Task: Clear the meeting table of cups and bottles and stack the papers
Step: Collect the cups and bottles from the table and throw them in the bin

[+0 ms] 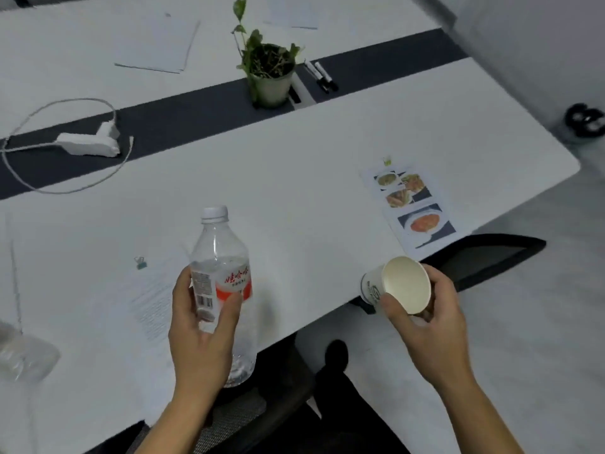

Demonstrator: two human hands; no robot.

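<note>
Left hand (pixel 203 326) clenched round clear bottle (pixel 222 283), held upright over near table (pixel 294 178) edge. Right hand (pixel 422 316) grasping tilted paper cup (pixel 397 286), beyond edge. Printed sheet (pixel 412 204) lying far right; papers (pixel 157 44) farther left.

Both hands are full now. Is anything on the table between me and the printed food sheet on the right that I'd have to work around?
Nothing visible. The table is bare between the right hand holding the paper cup and the food sheet. A small green clip sits at its far edge.
</note>
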